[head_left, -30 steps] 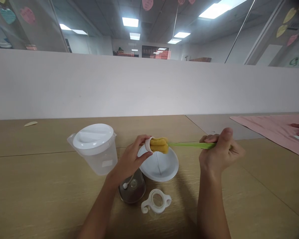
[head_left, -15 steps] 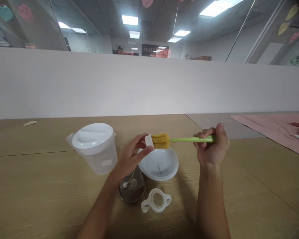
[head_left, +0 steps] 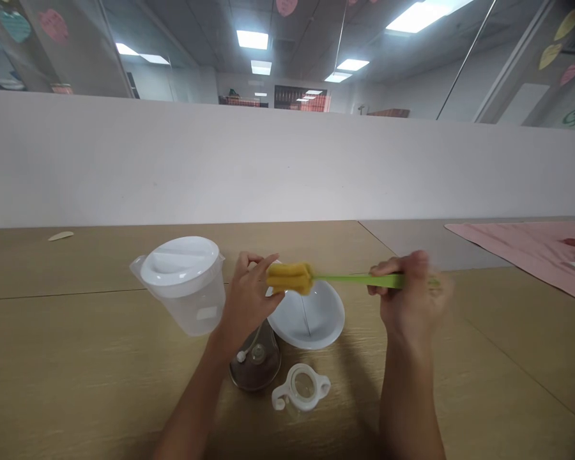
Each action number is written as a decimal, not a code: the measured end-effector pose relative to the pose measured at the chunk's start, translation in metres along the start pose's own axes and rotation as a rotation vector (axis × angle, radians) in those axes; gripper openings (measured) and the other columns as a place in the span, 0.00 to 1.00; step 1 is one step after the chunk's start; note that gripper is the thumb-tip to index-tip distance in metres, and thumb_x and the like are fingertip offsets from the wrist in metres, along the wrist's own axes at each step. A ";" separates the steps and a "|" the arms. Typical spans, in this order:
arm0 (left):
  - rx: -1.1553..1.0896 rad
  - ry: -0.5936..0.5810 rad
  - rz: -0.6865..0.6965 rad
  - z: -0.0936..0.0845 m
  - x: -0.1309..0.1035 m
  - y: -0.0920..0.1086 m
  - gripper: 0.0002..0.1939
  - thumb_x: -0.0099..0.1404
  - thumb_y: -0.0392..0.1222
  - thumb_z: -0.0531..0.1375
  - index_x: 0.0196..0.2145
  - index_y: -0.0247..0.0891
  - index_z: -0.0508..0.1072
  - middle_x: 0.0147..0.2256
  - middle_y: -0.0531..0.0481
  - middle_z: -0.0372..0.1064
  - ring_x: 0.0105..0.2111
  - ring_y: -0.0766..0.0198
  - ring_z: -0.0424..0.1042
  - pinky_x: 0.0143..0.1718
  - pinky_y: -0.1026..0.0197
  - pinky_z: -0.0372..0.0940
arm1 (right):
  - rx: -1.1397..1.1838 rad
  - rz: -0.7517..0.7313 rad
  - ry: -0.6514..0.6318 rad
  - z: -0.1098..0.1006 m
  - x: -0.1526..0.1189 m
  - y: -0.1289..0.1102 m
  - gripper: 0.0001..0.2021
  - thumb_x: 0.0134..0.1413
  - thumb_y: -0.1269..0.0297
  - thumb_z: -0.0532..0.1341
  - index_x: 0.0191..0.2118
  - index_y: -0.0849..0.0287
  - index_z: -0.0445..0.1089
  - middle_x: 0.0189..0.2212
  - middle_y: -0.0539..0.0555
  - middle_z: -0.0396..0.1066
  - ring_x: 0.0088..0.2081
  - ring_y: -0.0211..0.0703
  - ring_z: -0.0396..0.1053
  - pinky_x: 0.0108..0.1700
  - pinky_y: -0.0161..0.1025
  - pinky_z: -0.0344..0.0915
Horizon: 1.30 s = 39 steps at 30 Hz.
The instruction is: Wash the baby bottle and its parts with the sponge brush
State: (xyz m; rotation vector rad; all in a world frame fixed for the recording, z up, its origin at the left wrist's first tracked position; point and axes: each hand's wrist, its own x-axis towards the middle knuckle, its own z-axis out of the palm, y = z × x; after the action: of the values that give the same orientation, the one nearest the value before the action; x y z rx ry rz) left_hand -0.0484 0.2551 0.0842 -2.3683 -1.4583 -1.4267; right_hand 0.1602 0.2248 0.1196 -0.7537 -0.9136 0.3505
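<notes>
Nearest on the table (head_left: 100, 383) lies a white ring (head_left: 301, 387) with two side lugs; just beyond it sit a dark container (head_left: 253, 364) and a white bowl (head_left: 326, 317). Over the bowl's far side is the yellow sponge head (head_left: 290, 278) of a brush (head_left: 340, 278), its green handle wrapped in the right hand (head_left: 407, 291) (slightly blurred). The left hand (head_left: 249, 297) pinches a small white piece (head_left: 277, 261), mostly hidden at the sponge's end. Left of them stands a lidded pitcher (head_left: 186, 287); behind runs a white wall (head_left: 287, 166).
</notes>
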 end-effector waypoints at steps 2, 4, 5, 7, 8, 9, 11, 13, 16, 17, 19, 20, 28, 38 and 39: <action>0.000 -0.017 -0.020 0.000 0.000 0.003 0.25 0.51 0.32 0.60 0.48 0.42 0.69 0.40 0.50 0.60 0.39 0.63 0.67 0.44 0.59 0.67 | -0.191 -0.133 0.068 0.004 -0.010 0.000 0.24 0.53 0.47 0.58 0.16 0.61 0.69 0.12 0.50 0.64 0.12 0.33 0.59 0.13 0.32 0.52; -0.004 -0.046 -0.034 0.000 0.001 0.004 0.23 0.52 0.32 0.59 0.47 0.41 0.70 0.39 0.50 0.61 0.38 0.63 0.67 0.44 0.59 0.67 | -0.322 -0.322 0.183 0.006 -0.016 -0.002 0.23 0.55 0.50 0.57 0.17 0.60 0.71 0.12 0.50 0.65 0.14 0.35 0.62 0.16 0.34 0.56; -0.006 -0.056 -0.038 0.000 0.001 0.004 0.23 0.52 0.32 0.59 0.47 0.40 0.70 0.38 0.50 0.61 0.38 0.63 0.67 0.44 0.59 0.67 | -0.344 -0.407 0.238 0.006 -0.017 -0.003 0.23 0.56 0.51 0.57 0.17 0.59 0.72 0.12 0.49 0.65 0.15 0.36 0.63 0.18 0.35 0.58; -0.003 -0.062 -0.048 0.000 0.002 0.004 0.24 0.53 0.32 0.59 0.49 0.40 0.69 0.38 0.50 0.61 0.38 0.63 0.67 0.45 0.59 0.66 | -0.295 -0.487 0.276 0.005 -0.018 -0.008 0.22 0.56 0.52 0.57 0.16 0.58 0.71 0.10 0.48 0.62 0.15 0.37 0.63 0.19 0.36 0.58; -0.003 -0.066 -0.047 0.000 0.002 0.004 0.25 0.52 0.32 0.59 0.49 0.41 0.68 0.38 0.50 0.61 0.38 0.63 0.67 0.45 0.58 0.66 | -0.244 -0.474 0.236 0.004 -0.017 -0.009 0.23 0.56 0.52 0.57 0.15 0.58 0.70 0.09 0.48 0.61 0.14 0.36 0.61 0.18 0.36 0.57; -0.005 -0.071 -0.043 0.000 0.002 0.004 0.25 0.52 0.32 0.60 0.50 0.41 0.68 0.39 0.50 0.61 0.38 0.62 0.67 0.46 0.58 0.66 | -0.209 -0.443 0.176 0.002 -0.016 -0.011 0.24 0.57 0.52 0.57 0.14 0.58 0.69 0.09 0.47 0.60 0.13 0.36 0.60 0.16 0.36 0.56; -0.018 -0.089 -0.028 -0.001 0.002 0.005 0.26 0.53 0.31 0.59 0.50 0.42 0.67 0.40 0.50 0.61 0.39 0.62 0.67 0.46 0.58 0.66 | -0.266 -0.405 0.063 0.000 -0.016 -0.011 0.23 0.57 0.54 0.57 0.15 0.58 0.70 0.10 0.48 0.61 0.12 0.34 0.59 0.16 0.35 0.54; -0.033 -0.111 -0.022 -0.002 0.002 0.006 0.24 0.53 0.31 0.59 0.49 0.41 0.68 0.40 0.50 0.61 0.40 0.62 0.68 0.46 0.58 0.66 | -0.402 -0.448 0.031 -0.001 -0.017 -0.010 0.19 0.57 0.57 0.58 0.18 0.58 0.72 0.12 0.48 0.64 0.14 0.34 0.61 0.18 0.34 0.55; -0.037 -0.132 -0.028 -0.001 0.001 0.005 0.22 0.52 0.31 0.59 0.46 0.40 0.69 0.41 0.50 0.61 0.40 0.62 0.68 0.45 0.58 0.66 | -0.359 -0.451 0.028 0.002 -0.020 -0.009 0.20 0.57 0.57 0.57 0.17 0.58 0.71 0.12 0.49 0.65 0.15 0.35 0.62 0.18 0.34 0.57; -0.034 -0.132 -0.028 0.000 0.001 0.004 0.22 0.52 0.31 0.59 0.46 0.39 0.69 0.42 0.49 0.61 0.41 0.61 0.68 0.46 0.58 0.66 | -0.282 -0.417 0.008 0.004 -0.020 -0.010 0.22 0.58 0.55 0.56 0.16 0.58 0.70 0.11 0.49 0.63 0.14 0.35 0.61 0.17 0.34 0.56; -0.021 -0.123 -0.021 0.001 0.001 0.002 0.23 0.51 0.31 0.60 0.46 0.39 0.69 0.43 0.48 0.61 0.42 0.61 0.68 0.47 0.58 0.66 | -0.163 -0.357 -0.041 0.005 -0.021 -0.011 0.25 0.58 0.52 0.55 0.14 0.58 0.68 0.10 0.48 0.61 0.12 0.34 0.59 0.15 0.34 0.56; -0.017 -0.118 -0.015 0.002 0.001 0.002 0.23 0.51 0.31 0.60 0.46 0.39 0.69 0.44 0.48 0.60 0.42 0.61 0.68 0.47 0.58 0.66 | -0.145 -0.352 -0.055 0.005 -0.020 -0.012 0.25 0.58 0.51 0.55 0.14 0.58 0.67 0.09 0.48 0.60 0.12 0.34 0.58 0.15 0.34 0.56; -0.029 -0.122 0.025 -0.001 0.001 0.006 0.27 0.53 0.31 0.58 0.53 0.40 0.64 0.47 0.47 0.66 0.48 0.57 0.65 0.52 0.53 0.62 | -0.619 -0.674 -0.043 -0.004 -0.022 0.000 0.16 0.57 0.60 0.58 0.21 0.55 0.73 0.13 0.48 0.65 0.16 0.33 0.62 0.20 0.33 0.56; -0.157 -0.104 0.007 -0.002 0.001 -0.001 0.34 0.52 0.34 0.59 0.58 0.40 0.57 0.47 0.47 0.69 0.48 0.57 0.67 0.51 0.52 0.63 | 0.056 -0.066 0.062 0.015 -0.021 -0.022 0.24 0.55 0.52 0.58 0.14 0.60 0.66 0.09 0.47 0.59 0.12 0.33 0.57 0.12 0.32 0.53; -0.161 -0.108 -0.016 -0.003 0.001 0.000 0.34 0.52 0.34 0.60 0.58 0.40 0.57 0.47 0.47 0.69 0.48 0.57 0.67 0.51 0.53 0.63 | 0.049 -0.056 0.069 0.014 -0.020 -0.021 0.23 0.55 0.52 0.58 0.14 0.60 0.66 0.10 0.48 0.60 0.12 0.34 0.58 0.12 0.32 0.53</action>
State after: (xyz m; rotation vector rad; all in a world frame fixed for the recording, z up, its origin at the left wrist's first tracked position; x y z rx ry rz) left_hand -0.0500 0.2543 0.0867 -2.5728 -1.4400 -1.4957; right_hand 0.1361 0.2048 0.1284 -0.6900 -0.8570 0.2948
